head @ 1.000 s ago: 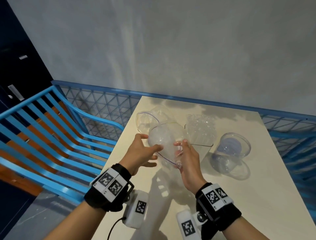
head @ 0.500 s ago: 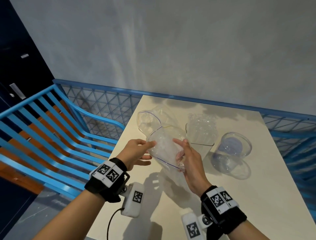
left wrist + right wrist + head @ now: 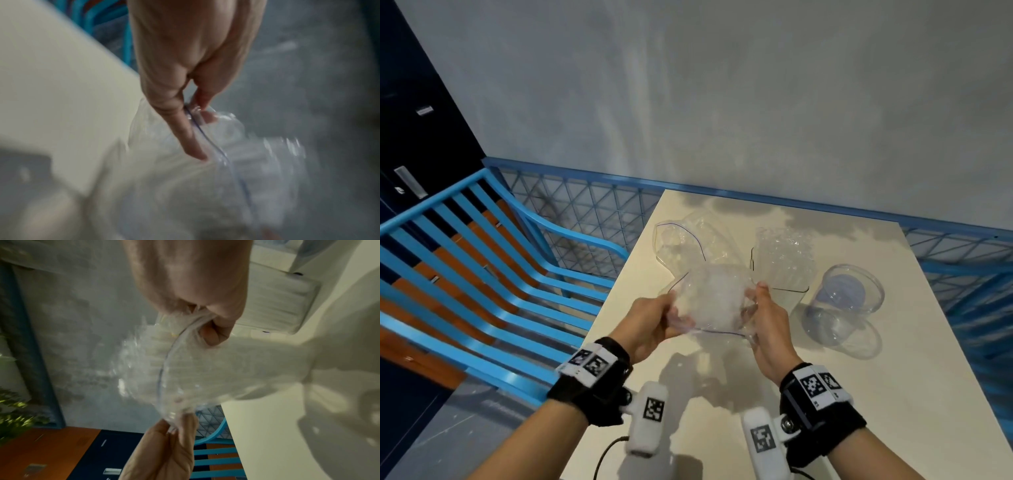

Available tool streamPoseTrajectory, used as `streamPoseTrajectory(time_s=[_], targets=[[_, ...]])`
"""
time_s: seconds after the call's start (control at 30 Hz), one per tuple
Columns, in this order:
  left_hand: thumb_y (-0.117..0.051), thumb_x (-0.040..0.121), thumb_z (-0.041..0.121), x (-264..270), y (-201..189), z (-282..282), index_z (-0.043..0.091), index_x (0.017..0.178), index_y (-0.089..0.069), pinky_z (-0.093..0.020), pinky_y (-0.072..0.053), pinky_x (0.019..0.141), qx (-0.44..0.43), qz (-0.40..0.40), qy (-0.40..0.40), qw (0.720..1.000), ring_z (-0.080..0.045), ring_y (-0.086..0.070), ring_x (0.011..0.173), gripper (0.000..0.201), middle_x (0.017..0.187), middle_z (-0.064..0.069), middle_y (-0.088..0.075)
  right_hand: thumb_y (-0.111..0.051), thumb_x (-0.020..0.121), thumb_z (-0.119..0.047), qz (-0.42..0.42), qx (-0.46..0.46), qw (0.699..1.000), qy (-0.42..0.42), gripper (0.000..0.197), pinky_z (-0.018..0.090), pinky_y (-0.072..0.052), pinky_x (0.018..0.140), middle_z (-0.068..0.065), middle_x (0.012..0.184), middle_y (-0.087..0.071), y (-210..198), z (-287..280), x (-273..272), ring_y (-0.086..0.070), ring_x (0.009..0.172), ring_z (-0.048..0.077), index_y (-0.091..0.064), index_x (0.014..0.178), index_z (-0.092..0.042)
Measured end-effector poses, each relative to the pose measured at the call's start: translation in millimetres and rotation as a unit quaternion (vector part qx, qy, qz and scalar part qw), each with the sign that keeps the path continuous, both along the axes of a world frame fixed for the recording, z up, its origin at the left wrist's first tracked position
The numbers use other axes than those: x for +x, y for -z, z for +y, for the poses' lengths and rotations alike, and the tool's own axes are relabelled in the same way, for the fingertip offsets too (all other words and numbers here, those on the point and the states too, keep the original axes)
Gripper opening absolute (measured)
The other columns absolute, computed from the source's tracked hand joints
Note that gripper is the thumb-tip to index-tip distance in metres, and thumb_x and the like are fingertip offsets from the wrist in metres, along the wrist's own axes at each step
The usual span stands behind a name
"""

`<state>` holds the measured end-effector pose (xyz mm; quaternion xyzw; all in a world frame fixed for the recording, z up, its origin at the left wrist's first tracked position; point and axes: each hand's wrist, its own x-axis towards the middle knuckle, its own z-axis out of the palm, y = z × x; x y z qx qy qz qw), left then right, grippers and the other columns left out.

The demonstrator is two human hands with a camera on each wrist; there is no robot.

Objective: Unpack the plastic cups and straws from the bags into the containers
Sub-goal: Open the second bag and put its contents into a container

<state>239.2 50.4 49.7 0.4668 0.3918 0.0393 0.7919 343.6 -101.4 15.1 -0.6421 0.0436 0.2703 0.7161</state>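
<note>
I hold a clear zip bag (image 3: 710,301) full of pale straws above the cream table (image 3: 825,394), its purple-lined mouth toward me. My left hand (image 3: 654,320) pinches the bag's left edge (image 3: 192,113) between thumb and fingers. My right hand (image 3: 763,310) grips the right edge (image 3: 193,331), fingers curled round the bunched plastic. Straws show through the bag (image 3: 162,356). Behind it lies a second clear bag (image 3: 688,240), and a square clear container (image 3: 780,263) stands stuffed with crinkled plastic. A round clear container (image 3: 849,301) with a bluish bottom stands to the right.
A blue slatted chair (image 3: 482,274) stands off the table's left edge. Blue mesh railing (image 3: 592,222) runs along the back under a grey wall. Bare tabletop lies between me and the containers.
The bag has come down and toward me, turning so its mouth faces me. Both hands have shifted their grip onto its two sides.
</note>
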Motion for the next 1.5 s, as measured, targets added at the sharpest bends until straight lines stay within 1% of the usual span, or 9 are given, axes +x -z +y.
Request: streamPoseTrajectory(time_s=[0.2,0.43,0.57,0.73,0.8,0.93,1.13,1.33,1.5], targets=[[-0.057,0.076,-0.012,-7.8,10.2,10.1,0.053,0.142,-0.017,-0.011,-0.046,0.081,0.418,0.011,0.351,0.838,-0.018,-0.038,0.120,0.101,0.139,0.000,-0.028,-0.029,0.096,-0.061,-0.028,-0.085,0.995,-0.050,0.056,0.028,-0.043,0.060,0.025,0.099,-0.067,17.8,1.0,-5.5,-0.054,0.077,0.025,-0.073,0.103,-0.028],[-0.061,0.080,-0.017,-7.3,4.7,7.4,0.038,0.149,-0.033,-0.046,-0.046,0.105,0.103,-0.150,0.317,0.931,-0.021,-0.060,0.122,0.092,0.154,0.009,-0.034,-0.023,0.092,-0.068,-0.003,-0.082,0.995,-0.058,0.067,0.018,-0.030,0.040,0.014,0.085,-0.065,9.0,0.7,6.3,-0.052,0.063,0.025,-0.066,0.104,-0.018],[-0.085,0.071,0.013,-2.6,4.6,6.6,0.051,0.150,-0.014,-0.041,-0.040,0.111,0.209,-0.089,0.413,0.882,-0.017,-0.044,0.136,0.113,0.155,0.021,-0.026,-0.027,0.094,-0.063,0.033,-0.038,0.997,-0.060,0.067,0.021,-0.039,0.040,0.008,0.065,-0.071,18.2,-2.8,10.3,-0.063,0.050,0.022,-0.064,0.105,-0.008],[-0.089,0.065,0.031,2.7,16.4,-1.4,0.049,0.151,0.004,-0.041,-0.023,0.120,0.278,-0.008,0.438,0.855,-0.018,-0.024,0.144,0.128,0.159,0.019,-0.016,-0.040,0.083,-0.074,0.074,-0.090,0.991,-0.060,0.081,0.047,-0.052,0.073,0.034,0.130,-0.048,38.2,9.4,8.4,-0.040,0.120,0.058,-0.060,0.116,-0.002],[-0.086,0.070,0.028,3.6,16.5,-4.9,0.043,0.152,0.012,-0.032,-0.028,0.114,0.305,0.009,0.444,0.842,-0.014,-0.028,0.136,0.128,0.156,0.017,-0.011,-0.039,0.088,-0.069,0.080,-0.081,0.992,-0.056,0.079,0.067,-0.046,0.091,0.034,0.127,-0.054,29.4,11.1,10.0,-0.048,0.116,0.056,-0.057,0.119,0.001],[-0.081,0.071,0.047,-0.2,14.1,-5.9,0.046,0.151,0.012,-0.027,-0.059,0.070,0.333,0.067,0.366,0.867,-0.021,-0.058,0.108,0.123,0.143,0.006,-0.018,-0.037,0.096,-0.056,0.045,-0.149,0.977,-0.146,0.052,0.029,-0.050,0.054,0.016,0.099,-0.062,-7.6,0.9,10.6,-0.059,0.062,0.024,-0.051,0.121,-0.012],[-0.064,0.087,0.046,-5.8,8.0,-11.6,0.043,0.148,0.003,-0.034,-0.062,0.061,0.112,0.031,0.244,0.963,-0.027,-0.071,0.066,0.091,0.113,-0.025,-0.057,-0.062,0.092,-0.030,0.127,-0.072,0.946,-0.288,0.041,0.035,-0.060,0.062,0.021,0.114,-0.047,-41.5,-14.8,-3.6,-0.070,0.074,0.037,-0.044,0.123,-0.011],[-0.070,0.076,-0.018,-5.9,24.8,-7.5,0.039,0.151,0.000,-0.036,-0.062,0.073,0.087,-0.038,0.139,0.986,-0.028,-0.068,0.088,0.118,0.113,-0.024,-0.061,-0.047,0.082,0.021,0.069,0.026,0.976,-0.205,0.049,0.025,-0.057,0.056,0.017,0.090,-0.059,-26.1,-16.0,-0.6,-0.065,0.065,0.023,-0.054,0.117,-0.013],[-0.093,0.057,0.016,-10.0,40.2,8.3,0.045,0.149,0.013,-0.048,-0.034,0.111,0.321,0.080,0.273,0.903,-0.028,-0.033,0.136,0.144,0.148,-0.007,-0.020,-0.034,0.077,0.019,0.022,-0.117,0.968,-0.221,0.070,0.027,-0.031,0.049,0.009,0.082,-0.051,1.8,-27.2,6.7,-0.042,0.057,0.017,-0.058,0.120,-0.029]])
